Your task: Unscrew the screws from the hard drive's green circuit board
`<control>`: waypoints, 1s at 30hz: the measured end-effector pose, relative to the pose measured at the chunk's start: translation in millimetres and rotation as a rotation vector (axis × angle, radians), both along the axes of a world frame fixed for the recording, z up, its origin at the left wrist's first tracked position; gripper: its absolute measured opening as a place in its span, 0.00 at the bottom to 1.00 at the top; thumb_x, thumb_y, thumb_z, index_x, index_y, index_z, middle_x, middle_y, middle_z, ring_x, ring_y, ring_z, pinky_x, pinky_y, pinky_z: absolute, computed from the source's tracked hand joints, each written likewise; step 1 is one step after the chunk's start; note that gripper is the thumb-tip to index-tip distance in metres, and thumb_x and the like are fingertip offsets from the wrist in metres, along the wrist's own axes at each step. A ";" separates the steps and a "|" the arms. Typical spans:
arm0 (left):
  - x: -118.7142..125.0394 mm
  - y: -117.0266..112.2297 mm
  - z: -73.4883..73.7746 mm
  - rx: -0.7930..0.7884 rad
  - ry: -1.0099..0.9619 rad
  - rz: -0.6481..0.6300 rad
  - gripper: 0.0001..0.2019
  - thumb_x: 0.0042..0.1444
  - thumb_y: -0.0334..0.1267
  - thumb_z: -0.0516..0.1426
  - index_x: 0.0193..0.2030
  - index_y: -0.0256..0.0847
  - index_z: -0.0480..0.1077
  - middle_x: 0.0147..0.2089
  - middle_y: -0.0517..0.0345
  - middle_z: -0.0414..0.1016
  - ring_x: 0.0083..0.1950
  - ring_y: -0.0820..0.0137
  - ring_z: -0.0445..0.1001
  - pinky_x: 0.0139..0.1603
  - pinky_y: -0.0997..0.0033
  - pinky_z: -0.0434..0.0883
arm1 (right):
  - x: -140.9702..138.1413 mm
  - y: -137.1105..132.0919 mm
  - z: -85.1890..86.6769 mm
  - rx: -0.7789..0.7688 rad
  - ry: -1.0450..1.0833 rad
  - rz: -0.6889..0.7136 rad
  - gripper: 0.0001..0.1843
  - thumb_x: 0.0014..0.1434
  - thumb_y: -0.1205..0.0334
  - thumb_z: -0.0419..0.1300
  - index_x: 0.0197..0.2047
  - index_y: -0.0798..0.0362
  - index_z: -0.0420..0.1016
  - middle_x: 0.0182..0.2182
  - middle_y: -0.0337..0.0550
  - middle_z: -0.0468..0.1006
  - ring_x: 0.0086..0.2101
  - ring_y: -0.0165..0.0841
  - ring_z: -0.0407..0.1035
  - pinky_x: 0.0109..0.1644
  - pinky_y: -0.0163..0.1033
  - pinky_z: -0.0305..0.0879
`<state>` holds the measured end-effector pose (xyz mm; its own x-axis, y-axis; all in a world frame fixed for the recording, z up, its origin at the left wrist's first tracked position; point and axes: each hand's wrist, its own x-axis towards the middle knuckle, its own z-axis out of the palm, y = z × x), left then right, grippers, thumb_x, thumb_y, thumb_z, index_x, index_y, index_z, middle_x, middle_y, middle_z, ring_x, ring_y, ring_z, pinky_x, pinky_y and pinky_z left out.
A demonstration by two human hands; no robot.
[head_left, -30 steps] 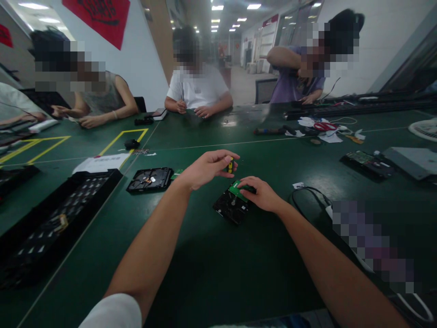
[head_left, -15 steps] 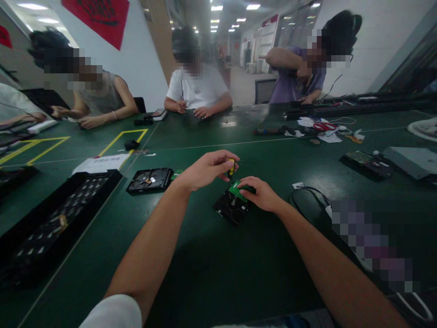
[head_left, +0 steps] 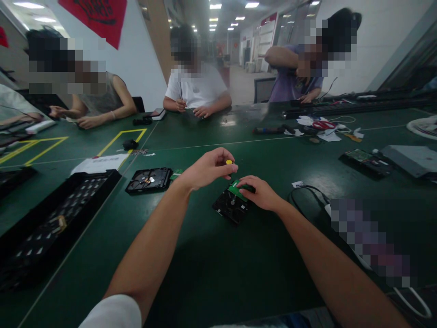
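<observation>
Just above the far edge of a black hard drive (head_left: pixel 229 208), my left hand (head_left: pixel 210 167) pinches a small screwdriver (head_left: pixel 229 162). Only its round yellow end shows; fingers hide the rest, and whether the tip touches anything is not visible. The drive lies on the green table with a green circuit board (head_left: pixel 235 187) on its upper face. My right hand (head_left: pixel 261 193) grips the drive's right side, fingers resting over the board, some curled out of sight.
Another opened hard drive (head_left: pixel 149 180) lies to the left, beside a long black tray (head_left: pixel 109 182). On the right are a bare drive (head_left: pixel 365 163), a grey metal box (head_left: pixel 411 159) and a cable (head_left: pixel 309 187). Several people sit across the table.
The screwdriver has turned more upright in my left hand, so its yellow end now faces me. My right hand and the hard drive have stayed in place.
</observation>
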<state>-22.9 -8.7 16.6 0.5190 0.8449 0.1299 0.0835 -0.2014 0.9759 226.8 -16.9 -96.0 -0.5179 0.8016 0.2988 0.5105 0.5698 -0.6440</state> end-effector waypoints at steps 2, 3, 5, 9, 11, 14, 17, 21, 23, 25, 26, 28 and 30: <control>-0.9 0.9 0.6 -0.019 -0.009 -0.012 0.16 0.61 0.46 0.68 0.48 0.38 0.74 0.42 0.54 0.79 0.41 0.70 0.78 0.43 0.69 0.77 | 0.0 -0.1 0.1 -0.002 0.000 0.003 0.11 0.68 0.63 0.64 0.52 0.44 0.82 0.56 0.46 0.80 0.58 0.43 0.73 0.65 0.56 0.66; -1.8 1.3 1.0 -0.037 -0.016 -0.008 0.16 0.62 0.48 0.67 0.47 0.37 0.75 0.42 0.53 0.79 0.42 0.70 0.78 0.44 0.69 0.77 | 0.1 0.0 -0.2 -0.004 -0.002 0.002 0.11 0.67 0.63 0.65 0.51 0.44 0.82 0.56 0.46 0.81 0.58 0.43 0.73 0.65 0.57 0.66; -3.9 1.7 1.9 -0.097 -0.059 0.000 0.17 0.64 0.51 0.65 0.46 0.36 0.78 0.44 0.50 0.79 0.45 0.68 0.78 0.46 0.67 0.78 | 0.5 0.7 -1.5 -0.005 -0.002 -0.001 0.11 0.67 0.63 0.65 0.51 0.44 0.82 0.56 0.46 0.81 0.58 0.43 0.73 0.65 0.57 0.66; -4.9 0.5 3.9 -0.177 -0.141 0.000 0.19 0.63 0.52 0.65 0.47 0.36 0.80 0.48 0.47 0.79 0.51 0.63 0.78 0.50 0.61 0.80 | 1.0 2.2 -4.2 0.011 0.017 -0.003 0.10 0.67 0.63 0.65 0.51 0.44 0.82 0.55 0.46 0.82 0.58 0.44 0.74 0.65 0.58 0.66; -3.6 0.3 4.4 -0.137 -0.086 0.031 0.19 0.62 0.52 0.65 0.46 0.36 0.79 0.46 0.49 0.79 0.47 0.65 0.78 0.47 0.64 0.79 | 1.1 2.1 -4.0 0.014 0.023 0.000 0.10 0.67 0.63 0.65 0.51 0.44 0.82 0.55 0.46 0.81 0.57 0.43 0.74 0.64 0.57 0.67; -1.8 1.6 2.9 -0.023 0.049 0.132 0.19 0.61 0.53 0.66 0.40 0.37 0.77 0.40 0.51 0.78 0.40 0.69 0.76 0.38 0.69 0.77 | 1.0 1.3 -2.6 0.012 0.019 0.008 0.11 0.67 0.64 0.65 0.51 0.44 0.82 0.55 0.46 0.81 0.57 0.43 0.74 0.64 0.56 0.67; -1.8 3.9 -0.6 0.049 0.127 0.200 0.20 0.58 0.54 0.68 0.37 0.37 0.75 0.37 0.52 0.79 0.36 0.70 0.76 0.35 0.70 0.75 | 1.1 1.2 -2.3 0.012 0.007 0.007 0.11 0.67 0.64 0.64 0.52 0.44 0.81 0.55 0.46 0.81 0.57 0.43 0.73 0.64 0.56 0.67; -1.8 3.0 -1.3 0.056 0.160 0.193 0.22 0.56 0.55 0.70 0.37 0.37 0.73 0.38 0.50 0.80 0.35 0.69 0.77 0.35 0.69 0.75 | 0.9 2.1 -3.1 0.006 -0.006 0.000 0.10 0.68 0.63 0.64 0.52 0.45 0.81 0.56 0.46 0.81 0.58 0.43 0.73 0.64 0.57 0.67; -1.2 0.3 1.5 0.039 0.135 0.154 0.20 0.59 0.54 0.68 0.39 0.37 0.73 0.40 0.49 0.81 0.37 0.69 0.77 0.35 0.69 0.76 | 0.8 2.1 -3.1 0.007 -0.004 0.004 0.10 0.68 0.63 0.64 0.51 0.45 0.82 0.56 0.46 0.81 0.58 0.43 0.73 0.65 0.57 0.66; -1.0 -2.6 5.5 0.013 0.093 0.078 0.18 0.63 0.53 0.65 0.43 0.37 0.73 0.43 0.49 0.81 0.39 0.68 0.78 0.36 0.69 0.76 | 0.8 1.8 -2.8 0.009 0.002 0.005 0.10 0.68 0.62 0.64 0.51 0.44 0.82 0.55 0.46 0.81 0.58 0.43 0.73 0.65 0.58 0.66; -1.2 -3.8 7.4 0.000 0.076 0.044 0.18 0.64 0.52 0.64 0.46 0.37 0.73 0.43 0.49 0.81 0.41 0.67 0.79 0.36 0.69 0.77 | 0.8 1.6 -2.6 0.009 0.004 0.004 0.10 0.68 0.63 0.65 0.51 0.44 0.82 0.56 0.45 0.81 0.58 0.43 0.73 0.65 0.58 0.66; -2.2 -5.2 10.2 -0.007 0.053 -0.014 0.18 0.65 0.51 0.63 0.50 0.37 0.74 0.45 0.48 0.82 0.44 0.66 0.79 0.38 0.69 0.77 | 0.8 1.3 -2.2 0.013 0.006 0.006 0.11 0.67 0.63 0.65 0.51 0.43 0.82 0.56 0.45 0.81 0.58 0.43 0.73 0.65 0.57 0.66; -3.1 -5.4 11.2 0.008 0.056 -0.053 0.18 0.66 0.51 0.62 0.51 0.37 0.75 0.47 0.47 0.82 0.46 0.65 0.80 0.39 0.69 0.78 | 0.6 1.2 -1.8 0.019 0.006 0.013 0.11 0.67 0.63 0.64 0.52 0.43 0.82 0.55 0.45 0.82 0.58 0.43 0.73 0.65 0.57 0.66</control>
